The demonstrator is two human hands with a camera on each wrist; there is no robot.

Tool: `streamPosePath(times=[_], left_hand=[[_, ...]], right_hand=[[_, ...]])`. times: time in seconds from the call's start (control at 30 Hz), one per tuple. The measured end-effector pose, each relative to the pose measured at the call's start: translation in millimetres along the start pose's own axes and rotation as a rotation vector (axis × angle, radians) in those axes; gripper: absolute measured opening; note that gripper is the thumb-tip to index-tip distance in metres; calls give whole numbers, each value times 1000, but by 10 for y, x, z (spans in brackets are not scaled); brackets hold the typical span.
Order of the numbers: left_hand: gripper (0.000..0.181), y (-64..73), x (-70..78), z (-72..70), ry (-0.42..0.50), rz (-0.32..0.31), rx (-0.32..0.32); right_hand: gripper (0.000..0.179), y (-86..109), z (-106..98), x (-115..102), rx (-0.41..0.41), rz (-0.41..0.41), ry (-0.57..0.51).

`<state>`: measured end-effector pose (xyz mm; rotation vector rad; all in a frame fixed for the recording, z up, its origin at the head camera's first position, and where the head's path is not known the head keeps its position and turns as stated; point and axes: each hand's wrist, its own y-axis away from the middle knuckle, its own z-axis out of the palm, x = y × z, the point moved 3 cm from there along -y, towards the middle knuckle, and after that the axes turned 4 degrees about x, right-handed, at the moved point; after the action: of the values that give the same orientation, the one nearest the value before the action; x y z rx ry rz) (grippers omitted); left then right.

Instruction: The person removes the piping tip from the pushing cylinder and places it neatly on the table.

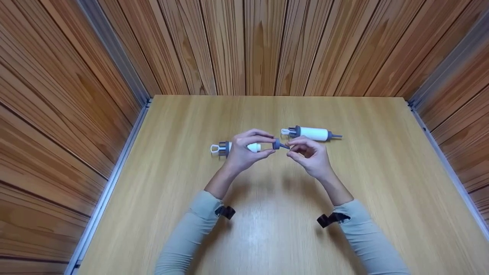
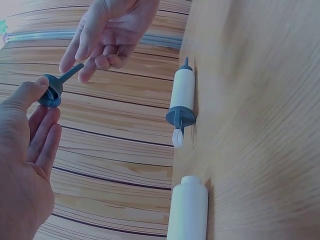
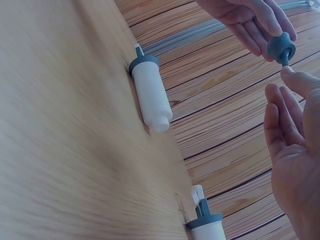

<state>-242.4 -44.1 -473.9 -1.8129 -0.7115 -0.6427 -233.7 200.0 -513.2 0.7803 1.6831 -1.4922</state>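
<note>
My left hand pinches a dark grey nozzle cap by its wide cup, between thumb and fingers. The cap's thin spout points toward my right hand. Around the spout's tip, the right thumb and forefinger stand slightly parted, fingertips right beside it. Behind the left hand in the head view lies a white bottle with a bare neck, a grey collar and a white loop at its other end. Part of this bottle is hidden by the left hand there.
A second white bottle lies farther back on the wooden table, with a grey nozzle fitted and a white loop at its left end. Wood-plank walls stand behind and at both sides. Dark wrist cameras sit on both sleeves.
</note>
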Motion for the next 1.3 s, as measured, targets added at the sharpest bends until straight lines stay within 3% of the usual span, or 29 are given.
streamPosePath(times=[0.2,0.43,0.87,1.13,1.3], left_hand=[[27,1,-21,32,43,-11,-8],[27,8,-28,38,31,0,-17],[28,-3,-25,40,40,-21,-49],[28,-13,-24,51,76,4,-43],[28,-8,-25,67,84,-15,-39]], right_hand=[[21,9,12,-19,10,-2,-23],[17,0,-5,-34,30,4,-31],[14,-36,-47,-61,73,96,-72],[14,-45,-61,-18,72,121,-151],[18,-43,-52,26,67,139,-217]])
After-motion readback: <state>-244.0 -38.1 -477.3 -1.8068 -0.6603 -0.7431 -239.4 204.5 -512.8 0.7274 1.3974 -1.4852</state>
